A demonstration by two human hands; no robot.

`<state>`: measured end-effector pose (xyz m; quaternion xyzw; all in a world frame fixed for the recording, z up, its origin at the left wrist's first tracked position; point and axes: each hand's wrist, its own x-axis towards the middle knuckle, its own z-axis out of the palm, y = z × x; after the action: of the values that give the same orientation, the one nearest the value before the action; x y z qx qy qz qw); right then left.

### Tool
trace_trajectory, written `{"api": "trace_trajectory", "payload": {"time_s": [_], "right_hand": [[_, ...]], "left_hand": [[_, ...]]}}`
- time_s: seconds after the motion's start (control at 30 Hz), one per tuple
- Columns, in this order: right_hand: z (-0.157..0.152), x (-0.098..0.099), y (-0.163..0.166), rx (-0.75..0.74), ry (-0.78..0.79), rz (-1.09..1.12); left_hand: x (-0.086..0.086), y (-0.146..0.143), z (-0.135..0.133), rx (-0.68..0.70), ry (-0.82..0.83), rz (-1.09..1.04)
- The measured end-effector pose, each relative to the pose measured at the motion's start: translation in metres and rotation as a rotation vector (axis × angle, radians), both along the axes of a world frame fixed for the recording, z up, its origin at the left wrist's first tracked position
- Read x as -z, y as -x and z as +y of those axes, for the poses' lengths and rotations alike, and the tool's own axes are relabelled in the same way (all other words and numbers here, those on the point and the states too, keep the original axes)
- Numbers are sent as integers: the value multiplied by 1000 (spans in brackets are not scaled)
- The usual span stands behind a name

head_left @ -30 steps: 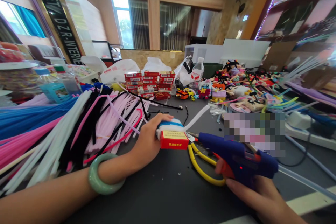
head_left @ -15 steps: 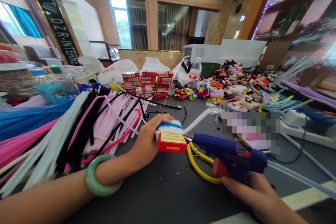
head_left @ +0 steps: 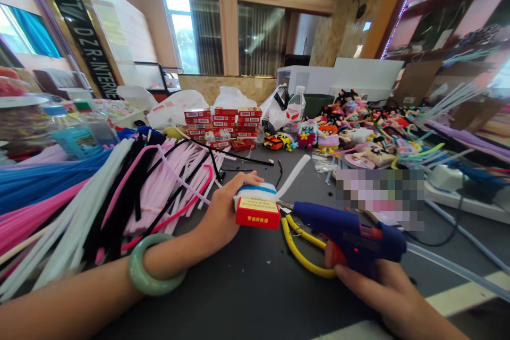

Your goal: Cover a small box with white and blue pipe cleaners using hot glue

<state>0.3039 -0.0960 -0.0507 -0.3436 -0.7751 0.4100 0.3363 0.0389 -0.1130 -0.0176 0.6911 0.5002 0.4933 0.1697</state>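
Note:
My left hand (head_left: 223, 207), with a green bangle (head_left: 149, 265) at the wrist, is closed around a small red and yellow box (head_left: 257, 214). White and blue pipe cleaner (head_left: 257, 191) wraps the box's far part, and a loose white end (head_left: 294, 175) sticks out to the right. In my right hand (head_left: 378, 287) is a dark blue glue gun (head_left: 342, 228), its fingers around the handle and orange trigger. The gun's nozzle points left, close to the box's right side; whether it touches I cannot tell. Yellow pliers handles (head_left: 305, 260) lie beneath the gun.
Bundles of pipe cleaners (head_left: 119, 191) spread over the left of the dark table (head_left: 239, 297). Stacked red boxes (head_left: 223, 122) and a plastic bottle (head_left: 295, 109) stand at the back. Small dolls (head_left: 350, 117) are heaped at back right, near a white power strip (head_left: 458, 191).
My left hand has shifted the box slightly left and turned it a little. The loose white end now stands shorter and more upright. The glue gun has hardly moved.

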Motion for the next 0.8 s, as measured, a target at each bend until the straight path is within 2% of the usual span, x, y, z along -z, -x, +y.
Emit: {"api": "trace_trajectory", "payload": {"time_s": [0.27, 0.4, 0.73, 0.8], "right_hand": [[-3, -5, 2, -4, -8, -2], [-5, -6, 5, 57, -4, 49], [-6, 1, 5, 45, 24, 63], [-8, 2, 6, 92, 12, 75]], "left_hand": [[2, 0, 0, -7, 23, -1], [0, -2, -2, 7, 62, -28], [-1, -3, -2, 8, 78, -34], [-1, -4, -3, 4, 83, -30]]}}
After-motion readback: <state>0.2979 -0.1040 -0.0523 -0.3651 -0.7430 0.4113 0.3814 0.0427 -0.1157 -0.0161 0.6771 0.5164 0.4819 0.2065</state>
